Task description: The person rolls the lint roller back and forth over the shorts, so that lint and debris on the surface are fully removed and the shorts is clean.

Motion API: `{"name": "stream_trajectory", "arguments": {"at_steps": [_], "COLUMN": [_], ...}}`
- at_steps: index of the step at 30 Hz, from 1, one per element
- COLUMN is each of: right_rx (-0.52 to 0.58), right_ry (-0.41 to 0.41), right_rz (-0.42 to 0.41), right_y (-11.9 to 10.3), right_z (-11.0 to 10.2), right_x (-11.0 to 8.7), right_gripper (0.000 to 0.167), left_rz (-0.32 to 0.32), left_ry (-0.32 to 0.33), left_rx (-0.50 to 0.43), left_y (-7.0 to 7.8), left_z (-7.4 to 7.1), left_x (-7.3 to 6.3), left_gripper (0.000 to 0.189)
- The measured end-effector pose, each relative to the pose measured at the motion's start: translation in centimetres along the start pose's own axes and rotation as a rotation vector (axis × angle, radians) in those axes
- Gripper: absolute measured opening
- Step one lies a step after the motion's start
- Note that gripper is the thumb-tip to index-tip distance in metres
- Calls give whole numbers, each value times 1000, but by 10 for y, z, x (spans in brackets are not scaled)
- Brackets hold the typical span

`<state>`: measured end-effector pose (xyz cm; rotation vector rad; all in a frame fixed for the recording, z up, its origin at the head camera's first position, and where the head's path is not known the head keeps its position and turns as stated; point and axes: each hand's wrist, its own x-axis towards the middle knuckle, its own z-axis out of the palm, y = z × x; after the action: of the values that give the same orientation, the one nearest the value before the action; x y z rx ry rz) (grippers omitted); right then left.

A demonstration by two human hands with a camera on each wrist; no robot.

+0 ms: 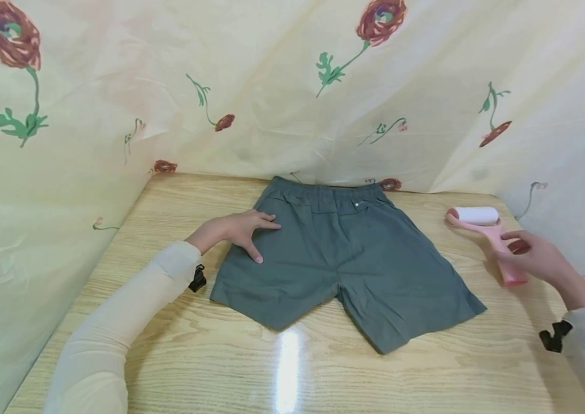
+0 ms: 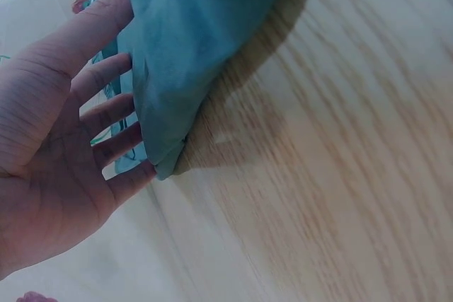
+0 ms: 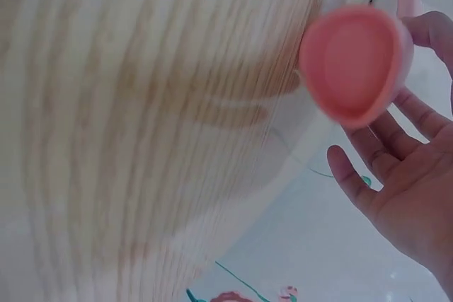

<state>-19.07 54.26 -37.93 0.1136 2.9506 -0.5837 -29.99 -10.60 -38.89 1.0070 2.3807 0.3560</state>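
Head view: high, facing forward-down over left hand (image 1: pixel 243 230) and right hand (image 1: pixel 532 257). Wrist views: close, palm-side, facing fingers (image 2: pixel 110 114). Shared: table (image 1: pixel 194 368).

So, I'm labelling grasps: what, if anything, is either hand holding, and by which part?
The right hand holds the pink-handled white lint roller by its handle, between thumb and fingers. The left hand touches the dark grey fabric shorts, gripping nothing.

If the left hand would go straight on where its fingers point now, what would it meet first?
The dark grey shorts: the left hand points across them and seems to be touching them, though how firmly is hard to tell.
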Motion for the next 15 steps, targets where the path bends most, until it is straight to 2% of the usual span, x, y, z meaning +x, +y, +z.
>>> {"name": "stream_trajectory", "arguments": {"at_steps": [7, 15], "right_rx": [24, 147], "right_ry": [22, 64], "right_rz": [-29, -107], "right_y": [-3, -14], "right_z": [2, 8], "right_x": [11, 22], "right_gripper": [62, 54], "left_rz": [1, 10], "left_ry": [1, -3], "left_rx": [1, -2], "left_y": [-2, -3], "left_z": [1, 1], "left_x": [1, 2], "left_gripper": [95, 94]}}
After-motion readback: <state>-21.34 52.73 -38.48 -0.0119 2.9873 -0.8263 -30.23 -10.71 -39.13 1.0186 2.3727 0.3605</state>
